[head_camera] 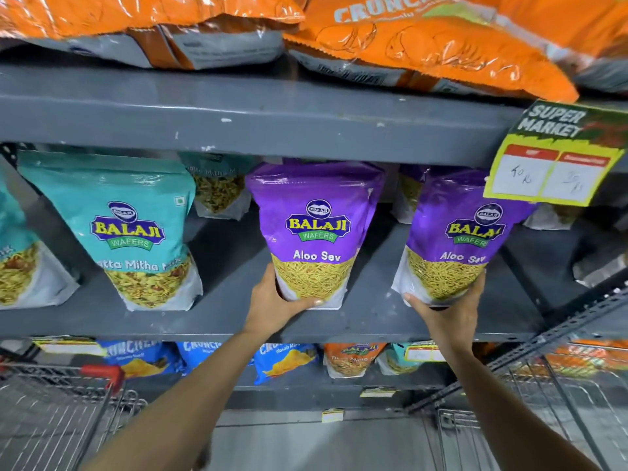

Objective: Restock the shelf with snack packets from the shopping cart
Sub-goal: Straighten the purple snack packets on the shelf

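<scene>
Two purple Aloo Sev packets stand upright on the grey middle shelf (pixel 367 317). My left hand (pixel 275 300) grips the bottom left corner of the centre purple packet (pixel 314 229). The base of the right purple packet (pixel 455 236) rests in my right hand (pixel 448 309), tilted slightly left. A shopping cart (pixel 57 402) with a red handle sits at the lower left; nothing of its contents shows.
Teal Khatta Mitha packets (pixel 125 226) stand left of the purple ones, more packets behind. Orange bags (pixel 424 45) fill the shelf above. A yellow price tag (pixel 557 158) hangs at the upper right. Blue and orange packets (pixel 285 362) line the lower shelf. Wire racking (pixel 543 385) is at right.
</scene>
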